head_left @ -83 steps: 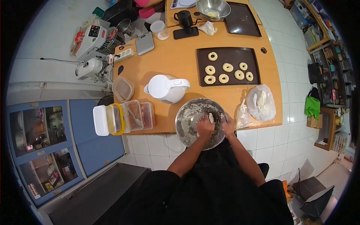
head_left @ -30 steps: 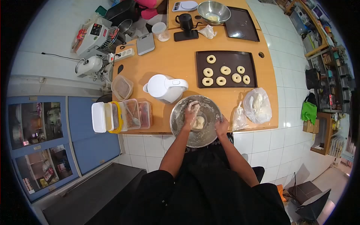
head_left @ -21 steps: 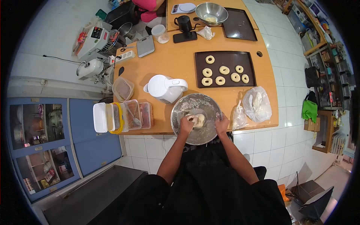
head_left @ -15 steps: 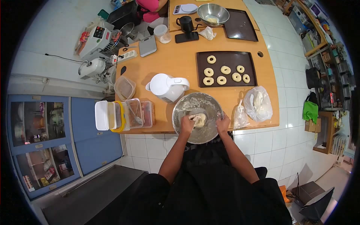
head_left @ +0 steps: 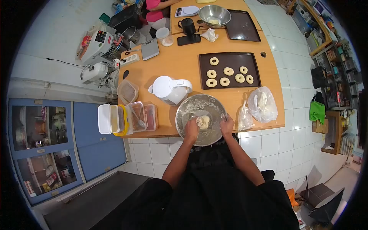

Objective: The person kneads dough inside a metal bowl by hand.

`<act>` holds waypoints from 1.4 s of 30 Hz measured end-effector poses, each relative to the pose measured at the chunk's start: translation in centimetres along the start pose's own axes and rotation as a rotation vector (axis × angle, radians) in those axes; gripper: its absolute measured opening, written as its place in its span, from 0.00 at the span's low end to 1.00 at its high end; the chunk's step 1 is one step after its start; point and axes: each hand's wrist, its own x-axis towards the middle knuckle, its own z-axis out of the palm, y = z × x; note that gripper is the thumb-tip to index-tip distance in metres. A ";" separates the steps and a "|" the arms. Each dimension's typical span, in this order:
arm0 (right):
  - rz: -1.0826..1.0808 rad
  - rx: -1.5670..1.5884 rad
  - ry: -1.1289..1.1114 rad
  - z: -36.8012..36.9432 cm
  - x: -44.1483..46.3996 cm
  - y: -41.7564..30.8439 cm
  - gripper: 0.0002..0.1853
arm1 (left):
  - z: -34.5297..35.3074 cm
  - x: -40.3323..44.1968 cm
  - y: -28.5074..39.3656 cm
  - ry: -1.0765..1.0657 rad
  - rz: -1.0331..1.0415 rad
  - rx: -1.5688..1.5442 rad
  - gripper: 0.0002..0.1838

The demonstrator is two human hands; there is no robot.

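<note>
A large metal mixing bowl, its inside smeared with flour and dough bits, is at the table's front edge. Inside it lies a pale lump of dough. My left hand reaches into the bowl with its fingers curled against the left side of the dough, gripping that edge. The fingertips are partly hidden. On the right, my right hand is closed around the bowl's rim. Just behind the bowl stands a white electric kettle.
A dark baking tray holds several dough rings. Plastic bags lie right of the bowl, food containers to the left. Farther back are a grey scale, a black gooseneck kettle, another metal bowl and a co-worker's arm.
My left fingers have curled in more tightly at the dough's left side. My right hand stays on the rim. The view has shifted slightly, and more of the co-worker's arm shows.
</note>
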 end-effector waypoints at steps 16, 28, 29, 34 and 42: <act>-0.027 -0.044 0.027 -0.3 -0.3 -1.0 0.12 | 0.9 0.0 -3.8 0.041 -0.010 0.097 0.17; -0.042 -0.069 0.071 0.0 -1.2 -0.9 0.11 | 4.1 2.4 -6.7 -0.076 -0.158 -0.004 0.14; -0.054 -0.077 0.080 0.3 -1.3 -0.5 0.10 | 3.4 1.9 -6.2 -0.034 -0.121 -0.002 0.14; -0.055 -0.083 0.075 0.6 -2.5 -2.0 0.11 | 0.2 0.7 -3.0 0.035 -0.108 0.056 0.11; -0.031 -0.094 0.066 0.9 -3.0 -3.0 0.11 | 3.8 1.6 -4.2 0.019 0.032 0.138 0.18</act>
